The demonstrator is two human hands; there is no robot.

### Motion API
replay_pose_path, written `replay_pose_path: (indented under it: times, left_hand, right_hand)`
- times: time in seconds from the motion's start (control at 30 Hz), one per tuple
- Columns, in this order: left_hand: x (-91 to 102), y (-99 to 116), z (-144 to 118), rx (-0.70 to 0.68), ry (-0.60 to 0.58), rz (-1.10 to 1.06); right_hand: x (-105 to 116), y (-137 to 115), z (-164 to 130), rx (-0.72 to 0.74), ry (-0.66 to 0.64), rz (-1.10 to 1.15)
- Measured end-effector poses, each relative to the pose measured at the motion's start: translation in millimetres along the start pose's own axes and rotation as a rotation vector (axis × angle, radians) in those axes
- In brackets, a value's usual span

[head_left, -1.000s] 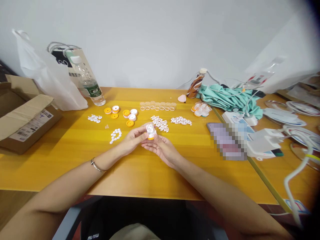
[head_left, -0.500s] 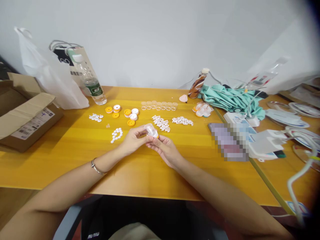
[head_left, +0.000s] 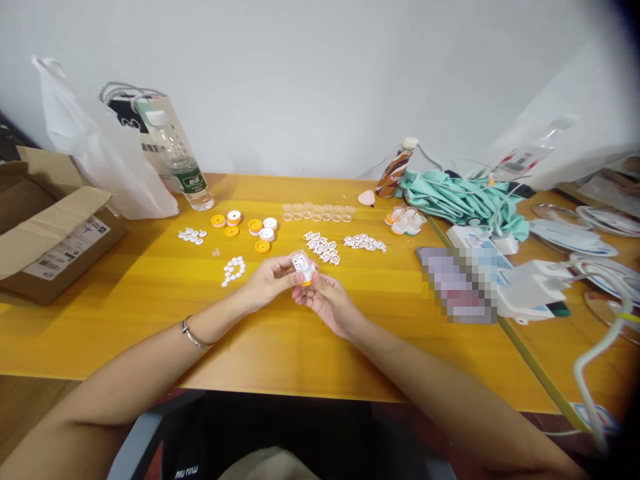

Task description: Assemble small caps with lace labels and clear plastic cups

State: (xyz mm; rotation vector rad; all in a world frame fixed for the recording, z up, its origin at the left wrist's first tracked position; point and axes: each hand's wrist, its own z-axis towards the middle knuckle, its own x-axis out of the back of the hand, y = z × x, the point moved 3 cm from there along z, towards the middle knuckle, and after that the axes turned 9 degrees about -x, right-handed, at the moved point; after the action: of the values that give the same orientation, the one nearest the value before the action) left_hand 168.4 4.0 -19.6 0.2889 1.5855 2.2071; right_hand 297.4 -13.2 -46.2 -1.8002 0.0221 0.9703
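Note:
Both my hands meet over the middle of the yellow table [head_left: 125, 313] and grip one small part [head_left: 303, 267]: a clear cap over a white wheel-like insert on an orange base. My left hand [head_left: 267, 280] pinches it from the left with fingertips. My right hand [head_left: 325, 300] supports it from below and the right. Behind the hands lie white wheel-like inserts [head_left: 323, 248], a second heap of them [head_left: 365, 242], a row of clear caps [head_left: 317, 212], orange and white bases [head_left: 250, 228] and small white discs [head_left: 233, 270].
An open cardboard box [head_left: 50, 227], a white plastic bag [head_left: 100, 153] and a water bottle [head_left: 180, 163] stand at the left. A brown drink bottle [head_left: 395, 170], teal cloth [head_left: 460, 197], finished parts [head_left: 403, 220], white boxes [head_left: 530, 290] and cables fill the right side.
My hands turned the small part between the fingertips: it tilted half a second ago and now shows its white insert again. Hands stay in the same place.

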Motion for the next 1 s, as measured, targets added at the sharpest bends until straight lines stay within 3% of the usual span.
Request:
replay_pose_path:
  times: [0.37, 0.53, 0.63, 0.73, 0.83, 0.93, 1.0]
  left_hand:
    - [4.6, -4.8, 1.4, -0.007, 0.000, 0.184]
    - [8.5, -3.6, 3.7, -0.193, 0.017, 0.507]
    - [8.5, -3.1, 2.6, -0.255, -0.002, 0.641]
    - [9.4, -5.1, 1.3, -0.234, -0.064, 0.737]
    - [11.9, -10.2, 1.1, -0.157, -0.200, 0.818]
    - [14.4, -17.1, 0.8, -0.097, -0.363, 0.854]
    - [16.6, -21.4, 0.9, -0.094, -0.405, 0.852]
  right_hand:
    - [3.9, -4.2, 3.4, -0.032, 0.017, -0.112]
    - [13.7, -12.0, 8.4, 0.172, 0.224, -0.291]
    - [18.1, -14.1, 11.8, 0.198, 0.244, -0.338]
    - [20.4, -14.9, 13.9, 0.139, 0.189, -0.448]
    - [24.5, -16.8, 13.9, 0.113, 0.200, -0.712]
    - [28.9, -20.6, 12.5, 0.194, 0.303, -1.092]
    - [30.2, -22.0, 11.6, 0.264, 0.337, -1.235]
